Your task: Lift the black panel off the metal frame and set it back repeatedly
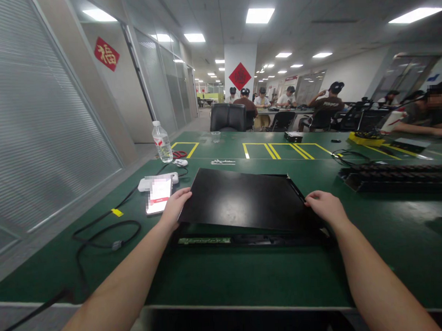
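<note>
A flat, glossy black screen panel (237, 196) lies tilted over a shallow black frame (275, 239), its left side raised. My left hand (177, 206) grips the panel's left edge, thumb on top and the other fingers mostly hidden underneath. On the opposite side, my right hand (326, 206) has its fingers pinched at the right edge, where panel and frame lie close together. A green circuit board strip (204, 241) shows along the near side of the frame. The panel covers most of the frame's inside.
Left of the panel are a phone (159, 196), a white mouse (180, 162), a water bottle (162, 142) and a black cable (99, 227). Behind it lie white calipers (223, 162). A long black part (400, 177) and a yellow tray (366, 138) stand right, near another person.
</note>
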Demonstrator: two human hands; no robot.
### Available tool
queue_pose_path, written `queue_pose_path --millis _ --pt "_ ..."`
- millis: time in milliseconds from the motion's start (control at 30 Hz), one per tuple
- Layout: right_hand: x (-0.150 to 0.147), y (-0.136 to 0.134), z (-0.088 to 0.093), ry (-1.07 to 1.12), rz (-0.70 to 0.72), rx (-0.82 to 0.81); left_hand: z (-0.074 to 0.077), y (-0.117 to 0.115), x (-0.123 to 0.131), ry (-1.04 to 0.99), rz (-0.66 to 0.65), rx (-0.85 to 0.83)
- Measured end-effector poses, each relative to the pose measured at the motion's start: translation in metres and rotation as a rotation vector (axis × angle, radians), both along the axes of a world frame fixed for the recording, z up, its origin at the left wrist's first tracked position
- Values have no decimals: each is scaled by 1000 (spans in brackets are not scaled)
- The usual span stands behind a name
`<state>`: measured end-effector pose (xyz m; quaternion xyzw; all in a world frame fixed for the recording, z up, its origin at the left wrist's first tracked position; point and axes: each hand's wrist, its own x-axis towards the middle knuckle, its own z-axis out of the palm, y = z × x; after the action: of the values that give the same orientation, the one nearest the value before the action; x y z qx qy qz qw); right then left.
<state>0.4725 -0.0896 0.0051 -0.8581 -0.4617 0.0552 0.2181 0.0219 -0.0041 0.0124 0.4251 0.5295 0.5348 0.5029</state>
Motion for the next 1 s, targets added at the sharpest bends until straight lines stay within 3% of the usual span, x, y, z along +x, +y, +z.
queue_pose_path --millis 1000 --pt "1 0 -3 6 20 7 5 -4 3 -26 25 -16"
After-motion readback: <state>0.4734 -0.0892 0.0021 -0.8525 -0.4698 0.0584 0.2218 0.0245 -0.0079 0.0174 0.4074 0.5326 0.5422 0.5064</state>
